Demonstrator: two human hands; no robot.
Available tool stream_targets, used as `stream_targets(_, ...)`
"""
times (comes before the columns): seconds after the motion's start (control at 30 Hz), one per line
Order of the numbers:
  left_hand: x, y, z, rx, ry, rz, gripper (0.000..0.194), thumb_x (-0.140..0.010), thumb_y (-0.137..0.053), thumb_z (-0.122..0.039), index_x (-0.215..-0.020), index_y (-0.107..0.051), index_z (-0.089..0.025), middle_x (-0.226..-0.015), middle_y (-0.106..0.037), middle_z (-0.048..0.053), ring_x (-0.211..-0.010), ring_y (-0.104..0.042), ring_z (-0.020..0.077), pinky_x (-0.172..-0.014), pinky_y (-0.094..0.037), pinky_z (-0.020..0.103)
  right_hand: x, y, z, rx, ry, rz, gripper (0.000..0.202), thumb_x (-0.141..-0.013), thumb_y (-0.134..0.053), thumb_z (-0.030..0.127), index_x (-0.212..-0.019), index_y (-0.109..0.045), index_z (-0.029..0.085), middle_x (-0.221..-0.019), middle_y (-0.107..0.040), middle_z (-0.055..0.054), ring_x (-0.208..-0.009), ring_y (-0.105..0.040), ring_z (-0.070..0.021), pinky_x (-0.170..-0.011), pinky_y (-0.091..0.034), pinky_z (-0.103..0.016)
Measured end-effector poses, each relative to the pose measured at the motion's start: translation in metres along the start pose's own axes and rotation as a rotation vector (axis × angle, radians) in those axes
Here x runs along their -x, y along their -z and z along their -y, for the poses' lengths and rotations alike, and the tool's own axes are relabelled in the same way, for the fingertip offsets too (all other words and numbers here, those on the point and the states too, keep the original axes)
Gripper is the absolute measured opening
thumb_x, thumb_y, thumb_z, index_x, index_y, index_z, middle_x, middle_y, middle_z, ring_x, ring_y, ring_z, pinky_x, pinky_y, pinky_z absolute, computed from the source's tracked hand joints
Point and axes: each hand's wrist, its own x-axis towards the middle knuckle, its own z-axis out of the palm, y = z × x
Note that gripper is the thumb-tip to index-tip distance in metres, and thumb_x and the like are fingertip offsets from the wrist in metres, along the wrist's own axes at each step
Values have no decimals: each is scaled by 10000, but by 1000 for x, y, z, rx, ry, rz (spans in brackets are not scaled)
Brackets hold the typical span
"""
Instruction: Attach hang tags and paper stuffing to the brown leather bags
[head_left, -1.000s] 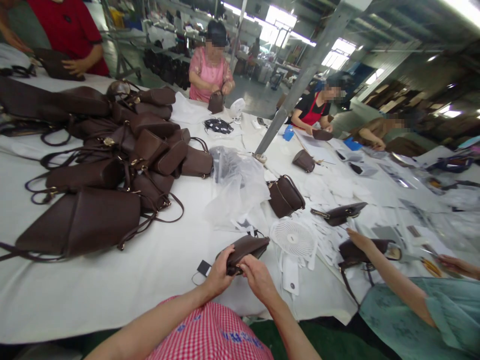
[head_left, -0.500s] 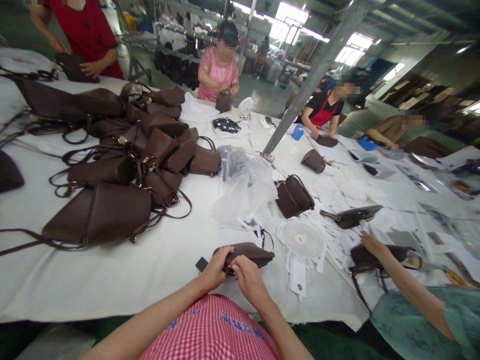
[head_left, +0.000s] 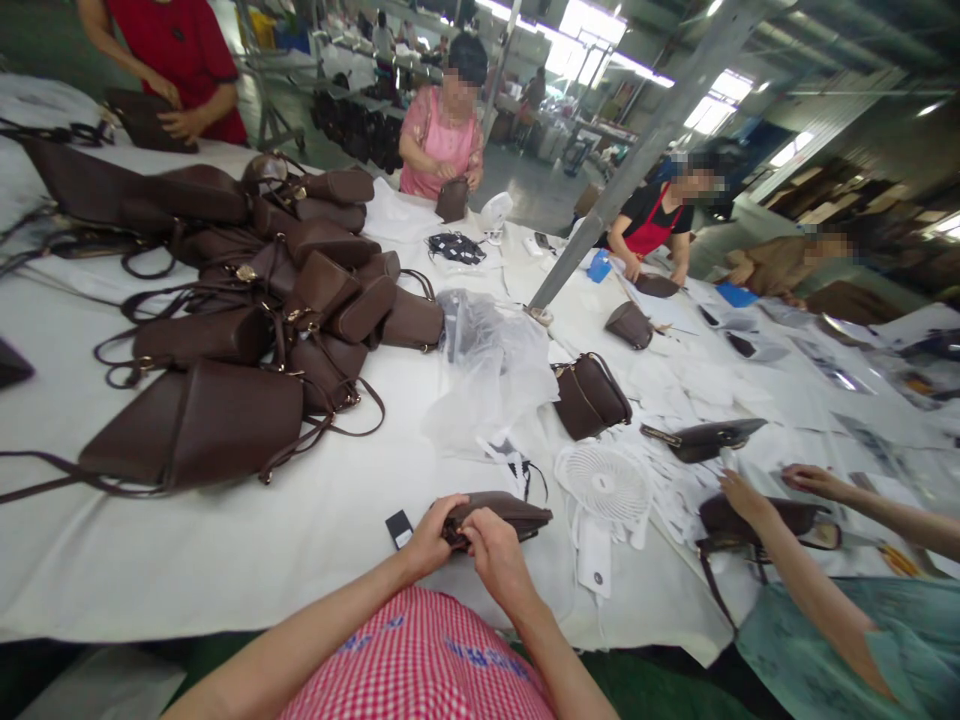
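Note:
A small dark brown bag (head_left: 514,512) lies on its side at the front edge of the white table, just in front of my body. My left hand (head_left: 433,538) is closed round the bag's left end. The fingers of my right hand (head_left: 491,545) are pinched together at the same end, close to the left thumb; whatever small part they hold is too small to make out. A black tag (head_left: 400,530) sticks out to the left of my left hand.
A heap of brown bags (head_left: 300,300) covers the left. Clear plastic (head_left: 495,370), a brown bag (head_left: 592,395) and a white fan (head_left: 604,485) lie ahead and right. A co-worker's hands (head_left: 742,495) are at the right; other people stand across the table (head_left: 337,540).
The black tag has turned and shows more of its face. At the right, a second hand of the co-worker has come into view. My hands have hardly moved.

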Motion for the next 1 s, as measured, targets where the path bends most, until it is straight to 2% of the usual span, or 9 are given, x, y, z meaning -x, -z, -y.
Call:
stream_targets(0.07, -3, 7, -6, 25, 67, 62, 627, -634, -726, -173, -1233, -539, -182, -1236, -577, 105, -1151, -515, 265, -1036, -362, 409, 0, 1, -1, -86, -75, 3, 185, -846, -412, 144, -739, -556, 192, -658, -567, -5, -590, -542, -147, -614, -418, -257)
stream_targets(0.13, -5, 17, -12, 99, 127, 219, 743, -589, -737, -172, -1293, -503, -202, -1295, -552, 82, -1180, -500, 271, -1052, -351, 410, 1, 5, -3, -177, -145, 38, 181, -856, -420, 171, -744, -560, 197, -621, -556, 14, -536, -535, -134, -579, -425, -244)
stream_targets(0.2, -6, 28, -18, 202, 171, 364, 762, -629, -676, -167, -1356, -456, -231, -1395, -484, 54, -1271, -435, 268, -1105, -284, 415, 2, 10, -6, -223, -186, 65, 181, -862, -426, 193, -742, -562, 199, -597, -549, 25, -507, -530, -128, -550, -425, -236)
stream_targets(0.27, -6, 37, -22, 281, 190, 416, 711, -694, -592, -164, -1383, -438, -244, -1469, -406, 30, -1355, -338, 256, -1151, -187, 418, 2, 13, -7, -221, -200, 78, 182, -861, -430, 200, -736, -563, 200, -595, -552, 24, -512, -536, -130, -540, -424, -233)
stream_targets(0.47, -5, 39, -26, 289, 156, 391, 608, -712, -557, -168, -1313, -535, -252, -1469, -412, 20, -1390, -276, 262, -1165, -115, 443, 4, 14, -6, -144, -124, 80, 180, -857, -425, 181, -750, -569, 192, -638, -569, 6, -575, -551, -133, -590, -434, -238)
stream_targets(0.63, -9, 30, -32, 271, 131, 419, 589, -682, -527, -121, -1258, -563, -237, -1425, -454, 23, -1346, -342, 256, -1145, -180, 427, 6, 11, -4, -152, -114, 68, 189, -853, -412, 160, -752, -569, 189, -630, -560, 9, -549, -542, -128, -576, -442, -238)
stream_targets(0.77, -14, 22, -39, 229, 129, 335, 607, -624, -488, -71, -1212, -564, -204, -1296, -550, 45, -1248, -443, 241, -1111, -256, 419, 7, 4, 4, -145, -128, -25, 193, -834, -405, 153, -718, -556, 189, -618, -568, -1, -556, -545, -133, -588, -458, -251)
stream_targets(0.9, -7, 27, -35, 273, 140, 390, 580, -670, -528, -110, -1240, -551, -211, -1414, -448, 60, -1329, -364, 266, -1130, -213, 442, 8, 4, 3, -308, -302, 12, 169, -837, -420, 209, -744, -561, 196, -562, -576, 21, -452, -524, -114, -462, -441, -216)
stream_targets(1.0, 6, 28, -23, 239, 68, 360, 770, -665, -703, -226, -1379, -414, -218, -1498, -331, 94, -1376, -286, 294, -1142, -184, 460, 9, 9, -5, -473, -407, 67, 111, -826, -482, 277, -832, -558, 197, -536, -582, 42, -428, -541, -121, -421, -440, -207)
